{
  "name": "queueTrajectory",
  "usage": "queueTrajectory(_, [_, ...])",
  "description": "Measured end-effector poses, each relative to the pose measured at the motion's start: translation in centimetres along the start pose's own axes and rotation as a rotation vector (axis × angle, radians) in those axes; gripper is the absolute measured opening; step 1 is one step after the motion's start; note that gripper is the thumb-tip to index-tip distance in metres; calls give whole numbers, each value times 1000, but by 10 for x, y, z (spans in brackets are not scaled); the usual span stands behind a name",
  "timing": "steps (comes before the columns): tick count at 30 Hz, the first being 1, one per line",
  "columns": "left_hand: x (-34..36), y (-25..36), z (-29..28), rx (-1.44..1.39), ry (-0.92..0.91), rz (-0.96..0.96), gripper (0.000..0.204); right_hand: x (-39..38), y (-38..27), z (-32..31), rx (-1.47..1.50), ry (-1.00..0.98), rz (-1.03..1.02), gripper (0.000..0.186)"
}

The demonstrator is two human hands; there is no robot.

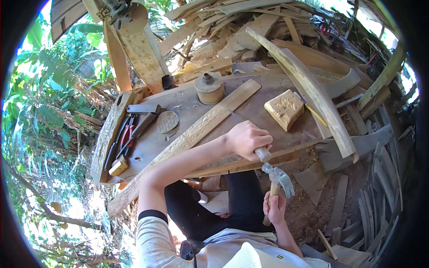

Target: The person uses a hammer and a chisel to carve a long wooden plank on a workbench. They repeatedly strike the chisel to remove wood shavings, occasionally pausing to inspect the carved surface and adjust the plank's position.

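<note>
My left hand [248, 139] is closed around the wooden handle of a chisel [263, 155]. Its thin blade points away to the far left, with the tip at or just beside the edge of a long pale plank [196, 129]. The plank lies slantwise across the wooden bench [219, 156] and bears rough cut marks. In my right hand [275, 207] is a claw hammer [279, 178], gripped by its wooden handle. The hammer head is close to the chisel's butt end, with a small gap showing between them.
A chunky wood block [284, 109] and a yellow pencil [315, 114] lie on the bench's right. A long curved timber [304, 85] leans there. Round can-like pot [209, 89], flat disc [167, 121] and red-handled pliers [128, 134] lie left. Scrap wood [380, 178] surrounds the bench.
</note>
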State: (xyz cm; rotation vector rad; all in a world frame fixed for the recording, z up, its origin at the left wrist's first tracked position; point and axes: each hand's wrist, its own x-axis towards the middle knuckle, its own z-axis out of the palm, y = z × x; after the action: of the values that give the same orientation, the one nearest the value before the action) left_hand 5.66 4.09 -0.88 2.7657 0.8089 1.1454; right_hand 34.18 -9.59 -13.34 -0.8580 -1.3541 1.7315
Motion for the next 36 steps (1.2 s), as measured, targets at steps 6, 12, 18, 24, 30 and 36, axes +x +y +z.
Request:
queueTrajectory(6, [3,-2,2,-82,-40,-168,22,11,-20,4,-20,49,-38,66])
queueTrajectory(12, [11,-3,-15,-45,-151,-160,23,31,-51,4,-82,37,-170,72])
queueTrajectory(18, [4,-11,-23,-25,-141,-205,22,50,-70,14,-232,107,-387,68])
queueTrajectory(24, [4,-12,-20,-38,-29,-190,23,56,-78,20,-265,48,-439,70])
queueTrajectory(30, [0,-13,-10,-55,128,-94,24,46,-66,22,-212,34,-294,67])
queueTrajectory(36, [-6,-11,-7,-37,161,-144,20,48,-76,21,-315,86,-442,36])
